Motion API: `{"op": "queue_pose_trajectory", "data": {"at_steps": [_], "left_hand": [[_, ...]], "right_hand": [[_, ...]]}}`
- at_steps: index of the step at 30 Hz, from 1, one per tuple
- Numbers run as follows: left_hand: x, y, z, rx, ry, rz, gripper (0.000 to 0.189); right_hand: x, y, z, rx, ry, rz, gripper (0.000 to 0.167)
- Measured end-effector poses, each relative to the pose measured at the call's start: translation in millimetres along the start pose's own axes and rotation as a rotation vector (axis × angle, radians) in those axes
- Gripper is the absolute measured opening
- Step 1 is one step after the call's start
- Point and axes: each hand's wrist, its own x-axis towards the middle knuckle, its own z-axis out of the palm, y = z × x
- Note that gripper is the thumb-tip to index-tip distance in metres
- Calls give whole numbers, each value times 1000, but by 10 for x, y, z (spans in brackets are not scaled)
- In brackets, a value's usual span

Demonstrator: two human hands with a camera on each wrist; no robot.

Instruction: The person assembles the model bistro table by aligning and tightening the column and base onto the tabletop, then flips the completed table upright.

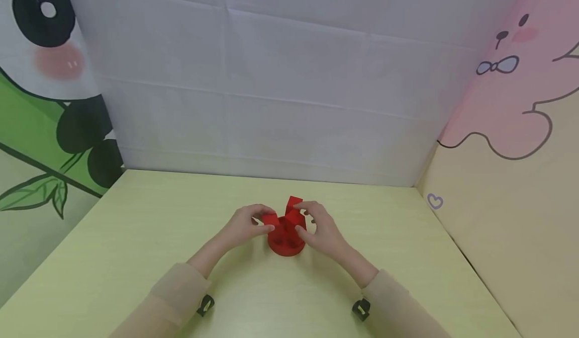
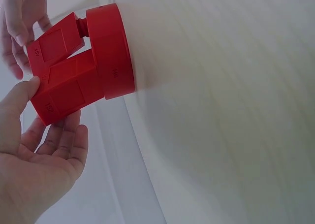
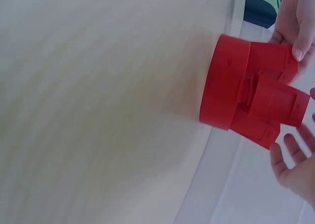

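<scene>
A round red base (image 1: pixel 287 250) with dark hollows in its top stands on the table. Several red blocks rise from it, leaning outward. My left hand (image 1: pixel 242 226) pinches the left block (image 2: pixel 69 93) near its upper end, thumb on one side and fingers behind; raised digits like 157 show on its face. On the other side, my right hand (image 1: pixel 324 228) holds the right block (image 3: pixel 279 105) between thumb and fingertips. A third block (image 1: pixel 294 201) sticks up at the back between the hands. The base's low side wall (image 2: pixel 112 56) meets the tabletop.
The pale yellow-green table (image 1: pixel 181 202) spreads around the base. A white cloth wall (image 1: pixel 289 76) closes the back. Cartoon-printed panels stand at the left (image 1: pixel 50 127) and right (image 1: pixel 502 202). Small black devices (image 1: pixel 206 305) sit by both sleeve cuffs.
</scene>
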Motion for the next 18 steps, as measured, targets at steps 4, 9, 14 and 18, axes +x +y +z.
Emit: {"op": "queue_pose_trajectory", "data": {"at_steps": [4, 9, 14, 18], "left_hand": [[-8, 7, -4, -6, 1, -4, 33], [-5, -2, -2, -8, -4, -2, 34], [-2, -5, -3, -12, -5, -2, 35], [-5, 0, -2, -12, -4, 1, 35]], "right_hand": [[42, 52, -49, -66, -61, -152, 39], [64, 99, -63, -94, -133, -163, 38], [56, 114, -58, -104, -157, -129, 37], [39, 109, -63, -143, -138, -114, 36]]}}
